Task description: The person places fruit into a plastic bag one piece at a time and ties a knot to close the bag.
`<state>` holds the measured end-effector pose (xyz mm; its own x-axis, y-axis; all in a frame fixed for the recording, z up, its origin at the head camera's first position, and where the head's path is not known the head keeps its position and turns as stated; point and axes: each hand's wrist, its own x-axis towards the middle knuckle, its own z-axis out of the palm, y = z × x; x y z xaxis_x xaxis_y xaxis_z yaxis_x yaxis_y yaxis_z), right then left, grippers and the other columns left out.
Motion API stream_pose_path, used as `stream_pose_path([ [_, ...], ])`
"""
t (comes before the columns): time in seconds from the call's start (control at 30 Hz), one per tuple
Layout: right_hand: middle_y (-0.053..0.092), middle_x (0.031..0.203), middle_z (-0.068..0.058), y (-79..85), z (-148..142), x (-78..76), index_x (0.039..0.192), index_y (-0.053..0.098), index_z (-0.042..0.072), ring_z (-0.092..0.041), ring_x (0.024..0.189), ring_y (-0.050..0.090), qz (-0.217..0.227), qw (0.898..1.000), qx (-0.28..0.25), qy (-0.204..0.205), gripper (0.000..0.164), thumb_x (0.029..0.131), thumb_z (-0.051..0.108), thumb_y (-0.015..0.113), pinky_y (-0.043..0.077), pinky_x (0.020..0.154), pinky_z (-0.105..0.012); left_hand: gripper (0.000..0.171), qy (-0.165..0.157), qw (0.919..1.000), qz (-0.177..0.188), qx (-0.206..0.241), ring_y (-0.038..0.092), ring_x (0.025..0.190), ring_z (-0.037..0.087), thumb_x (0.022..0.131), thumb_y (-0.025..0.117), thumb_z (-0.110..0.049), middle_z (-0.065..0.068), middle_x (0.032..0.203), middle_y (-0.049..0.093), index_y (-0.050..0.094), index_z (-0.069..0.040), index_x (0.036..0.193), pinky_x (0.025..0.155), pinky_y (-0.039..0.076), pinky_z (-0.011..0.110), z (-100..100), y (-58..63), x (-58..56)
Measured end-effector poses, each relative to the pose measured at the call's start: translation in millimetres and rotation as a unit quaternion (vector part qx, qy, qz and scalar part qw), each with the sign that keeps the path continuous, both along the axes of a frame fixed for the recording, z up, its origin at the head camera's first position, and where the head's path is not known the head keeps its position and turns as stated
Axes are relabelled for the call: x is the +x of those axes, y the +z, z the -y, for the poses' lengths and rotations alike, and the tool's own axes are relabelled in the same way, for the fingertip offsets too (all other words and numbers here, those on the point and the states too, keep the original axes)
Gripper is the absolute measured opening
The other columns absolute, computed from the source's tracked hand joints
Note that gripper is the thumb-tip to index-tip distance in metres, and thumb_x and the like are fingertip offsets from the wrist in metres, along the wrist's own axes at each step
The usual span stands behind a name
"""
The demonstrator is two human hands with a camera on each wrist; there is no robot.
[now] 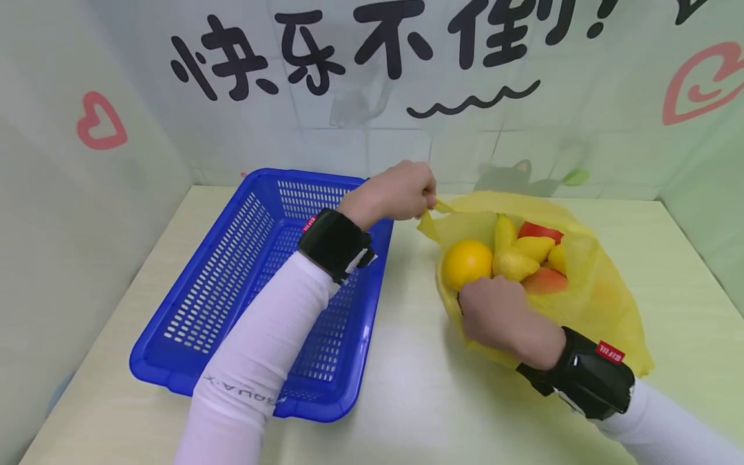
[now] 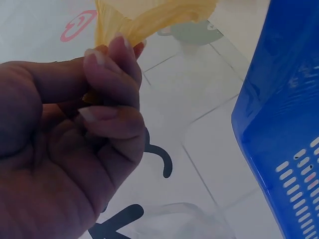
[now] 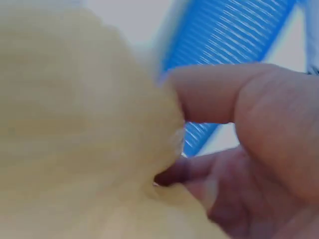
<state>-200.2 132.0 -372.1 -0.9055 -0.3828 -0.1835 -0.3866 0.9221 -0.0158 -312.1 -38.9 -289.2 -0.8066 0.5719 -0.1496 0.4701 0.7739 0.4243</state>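
A yellow plastic bag lies with its mouth spread open on the table. Inside it are an orange, a yellow pear, other yellow fruits and a red-orange fruit. My left hand pinches the bag's far left corner between thumb and fingers; the left wrist view has the gathered film at the fingertips. At the near rim, just in front of the orange, my right hand grips the bag's edge. The film runs between its thumb and fingers in the right wrist view.
To the left stands a blue plastic basket with slotted sides, under my left forearm; no contents show in its visible part. A white wall with black lettering closes off the back of the pale table.
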Motion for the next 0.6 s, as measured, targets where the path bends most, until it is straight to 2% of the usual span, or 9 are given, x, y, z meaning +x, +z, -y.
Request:
stream_pose_path([
  [0.1, 0.041, 0.059, 0.001, 6.4, -12.1, -0.2, 0.075, 0.051, 0.010, -0.017, 0.052, 0.043, 0.013, 0.992, -0.127, -0.019, 0.014, 0.083, 0.008, 0.062, 0.033, 0.050, -0.026, 0.023, 0.017, 0.9996, 0.013, -0.018, 0.053, 0.066, 0.014, 0.102, 0.051, -0.012, 0.006, 0.083, 0.066, 0.072, -0.003, 0.107, 0.060, 0.043, 0.018, 0.7, -0.6, 0.9],
  [0.13, 0.045, 0.061, 0.000, 7.1, -17.1, 0.1, 0.078, 0.050, 0.010, -0.015, 0.053, 0.047, 0.019, 0.983, -0.179, -0.018, 0.014, 0.083, 0.006, 0.061, 0.035, 0.050, -0.025, 0.024, 0.023, 0.9992, 0.018, -0.029, 0.054, 0.064, 0.014, 0.102, 0.051, -0.013, 0.006, 0.081, 0.065, 0.072, -0.003, 0.106, 0.058, 0.043, 0.018, 0.7, -0.9, 1.4],
  [0.2, 0.052, 0.066, -0.001, 6.8, -27.4, 1.8, 0.083, 0.047, 0.009, -0.013, 0.059, 0.054, 0.028, 0.958, -0.286, -0.015, 0.015, 0.085, 0.000, 0.058, 0.040, 0.052, -0.024, 0.024, 0.035, 0.9972, 0.031, -0.059, 0.053, 0.063, 0.013, 0.102, 0.051, -0.015, 0.006, 0.081, 0.065, 0.072, -0.004, 0.107, 0.056, 0.042, 0.018, 0.7, -1.5, 2.7],
  [0.33, 0.068, 0.089, -0.001, 7.5, -48.7, 6.5, 0.091, 0.049, 0.004, -0.008, 0.059, 0.054, 0.020, 0.889, -0.457, -0.006, 0.018, 0.087, -0.013, 0.050, 0.040, 0.047, -0.024, 0.025, 0.057, 0.9903, 0.058, -0.113, 0.051, 0.064, 0.013, 0.103, 0.051, -0.019, 0.005, 0.085, 0.062, 0.069, -0.005, 0.112, 0.055, 0.039, 0.018, 1.0, -4.2, 4.5],
  [0.4, 0.072, 0.102, 0.004, 11.7, -60.2, 8.7, 0.099, 0.057, 0.002, -0.007, 0.062, 0.056, -0.002, 0.859, -0.512, 0.005, 0.021, 0.089, -0.015, 0.049, 0.033, 0.045, -0.026, 0.025, 0.066, 0.9885, 0.062, -0.121, 0.050, 0.064, 0.013, 0.103, 0.051, -0.020, 0.005, 0.087, 0.061, 0.069, -0.005, 0.114, 0.054, 0.038, 0.017, 2.0, -6.1, 5.3],
  [0.43, 0.073, 0.108, 0.006, 14.6, -66.1, 9.7, 0.104, 0.060, 0.000, -0.006, 0.059, 0.052, -0.010, 0.842, -0.540, 0.009, 0.024, 0.089, -0.015, 0.049, 0.031, 0.046, -0.028, 0.025, 0.070, 0.9886, 0.061, -0.119, 0.050, 0.063, 0.013, 0.102, 0.052, -0.020, 0.005, 0.086, 0.061, 0.070, -0.005, 0.113, 0.053, 0.037, 0.018, 2.7, -7.2, 5.9],
  [0.47, 0.073, 0.112, 0.007, 17.6, -71.9, 10.6, 0.109, 0.062, -0.001, -0.007, 0.063, 0.055, -0.014, 0.821, -0.570, 0.012, 0.027, 0.090, -0.016, 0.050, 0.031, 0.047, -0.028, 0.025, 0.075, 0.9893, 0.057, -0.111, 0.049, 0.062, 0.013, 0.102, 0.052, -0.020, 0.005, 0.085, 0.062, 0.071, -0.006, 0.112, 0.053, 0.037, 0.018, 3.5, -8.6, 6.7],
  [0.53, 0.072, 0.119, 0.004, 24.0, -82.2, 12.2, 0.116, 0.064, -0.005, -0.005, 0.074, 0.062, -0.008, 0.775, -0.632, 0.014, 0.029, 0.092, -0.014, 0.052, 0.032, 0.049, -0.026, 0.025, 0.083, 0.9916, 0.044, -0.089, 0.050, 0.060, 0.013, 0.101, 0.053, -0.019, 0.006, 0.083, 0.064, 0.072, -0.005, 0.110, 0.052, 0.038, 0.018, 4.8, -12.2, 10.3],
  [0.6, 0.073, 0.119, -0.005, 28.8, -90.2, 12.5, 0.118, 0.062, -0.011, -0.009, 0.091, 0.068, 0.003, 0.713, -0.701, 0.019, 0.028, 0.092, -0.015, 0.052, 0.038, 0.052, -0.023, 0.026, 0.086, 0.9939, 0.024, -0.064, 0.049, 0.058, 0.012, 0.100, 0.053, -0.017, 0.006, 0.082, 0.065, 0.074, -0.004, 0.109, 0.051, 0.037, 0.018, 6.1, -17.0, 16.0],
])
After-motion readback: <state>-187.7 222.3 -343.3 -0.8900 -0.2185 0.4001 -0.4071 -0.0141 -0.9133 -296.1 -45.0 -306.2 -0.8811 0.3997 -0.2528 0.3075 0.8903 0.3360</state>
